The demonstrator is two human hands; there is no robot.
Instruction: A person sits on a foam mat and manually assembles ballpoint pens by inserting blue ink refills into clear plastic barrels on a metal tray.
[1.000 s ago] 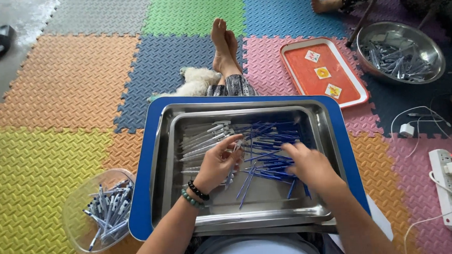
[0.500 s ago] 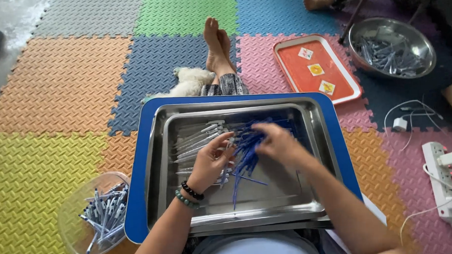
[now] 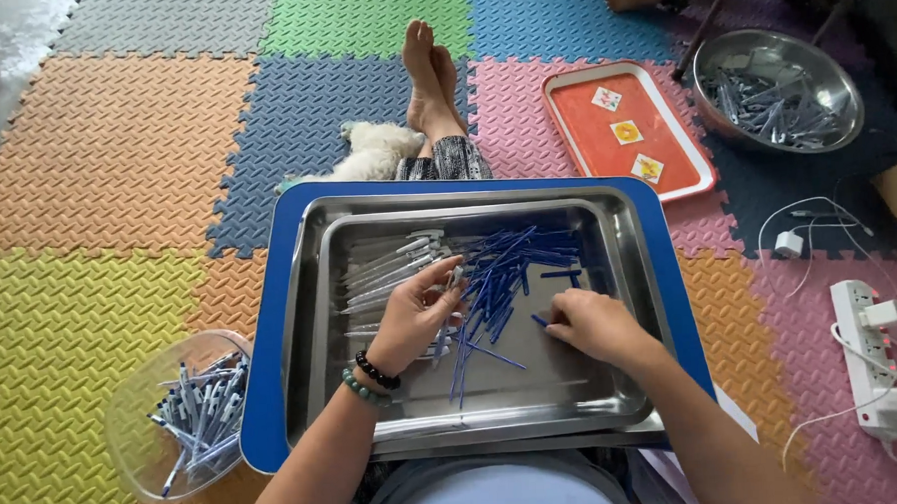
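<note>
Since half a second ago, right hand (image 3: 592, 324) has drawn back from the middle of the blue pile to its right-hand edge; left hand (image 3: 417, 318) is in much the same spot.

Left hand: inside the steel tray (image 3: 613, 395), fingers curled shut around a clear pen barrel (image 3: 448, 287) with a pale tip, at the seam between the two piles. Two bead bracelets (image 3: 370, 379) on the wrist, one dark, one green.

Right hand: palm down on the tray floor, fingertips pinched on one blue refill (image 3: 539, 320); whether it is lifted cannot be told.

Blue refills (image 3: 504, 270): loose heap of thin blue sticks, centre and upper right of the tray, a few strays trailing toward the near edge.

Clear pen barrels (image 3: 385, 269): fanned heap, upper left of the tray, touching the blue heap.

Steel tray: rectangular, nested in a second like tray, both on a blue tray (image 3: 264, 388) across the person's lap.

Clear bowl (image 3: 141, 422): on the floor mat to the left, holding assembled pens.

Red tray (image 3: 628, 126): on the mat, far right, three small cards on it.

Steel bowl (image 3: 810, 61): beyond the red tray, filled with pen parts.

Power strip (image 3: 870, 357): far right, plugs and white cables attached.

Foam floor mat (image 3: 107, 145): interlocking coloured squares.
</note>
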